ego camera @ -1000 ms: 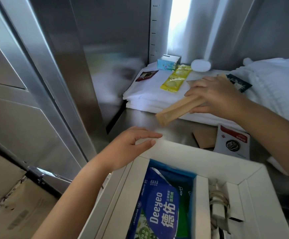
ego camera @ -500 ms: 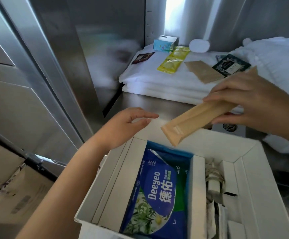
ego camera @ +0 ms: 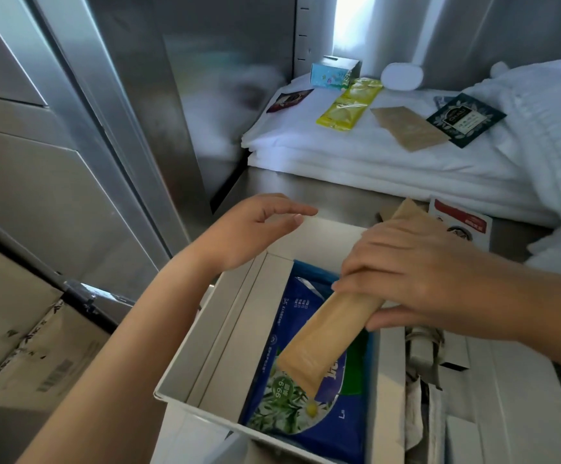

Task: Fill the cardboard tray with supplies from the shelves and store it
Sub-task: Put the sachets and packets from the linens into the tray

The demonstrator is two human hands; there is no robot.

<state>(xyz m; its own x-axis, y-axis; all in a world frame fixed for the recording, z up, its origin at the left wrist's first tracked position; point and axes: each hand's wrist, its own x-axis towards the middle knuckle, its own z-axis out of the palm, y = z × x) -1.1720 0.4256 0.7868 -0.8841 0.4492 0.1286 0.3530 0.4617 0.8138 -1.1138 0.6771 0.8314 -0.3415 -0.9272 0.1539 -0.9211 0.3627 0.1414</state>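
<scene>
The white cardboard tray point(ego camera: 225, 333) sits low in the middle, divided into compartments. A blue wet-wipes pack point(ego camera: 292, 406) lies in its left compartment. My right hand point(ego camera: 416, 279) grips a long tan paper packet point(ego camera: 326, 336), holding it slanted over the wipes pack, its lower end down inside the tray. My left hand point(ego camera: 252, 229) rests with relaxed fingers over the tray's far left corner. The right compartment point(ego camera: 423, 356) holds white and grey items I cannot make out.
On the steel shelf, folded white towels point(ego camera: 373, 162) carry a yellow sachet point(ego camera: 349, 105), a flat brown packet point(ego camera: 409, 128), a dark sachet point(ego camera: 466, 120), a teal box point(ego camera: 332, 73) and a white disc point(ego camera: 401, 77). Steel cabinet wall stands left; cardboard boxes point(ego camera: 21, 346) lie lower left.
My right hand has carried the tan packet from the shelf towels down into the tray's left compartment. My left hand has stayed at the tray's far corner.
</scene>
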